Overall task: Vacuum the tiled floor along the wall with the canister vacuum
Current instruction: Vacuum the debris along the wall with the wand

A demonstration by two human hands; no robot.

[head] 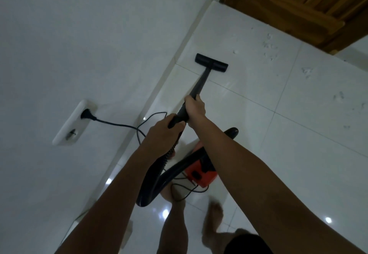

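A black vacuum wand (201, 82) runs from my hands down to a flat black floor head (211, 62), which rests on the white tiled floor (258, 118) close to the baseboard of the white wall (79, 44). My right hand (196, 106) grips the wand higher up. My left hand (164, 129) holds the wand's handle end, where the ribbed black hose (157, 176) begins. The hose loops down to the red canister vacuum (199, 172), which sits on the floor just in front of my bare feet.
A black power cord (119, 124) runs from a wall outlet (83, 114) across the floor to the canister. Small white debris specks (268, 46) lie on tiles to the right. A wooden door (298, 0) stands at the far end. My bare feet (214, 216) are below.
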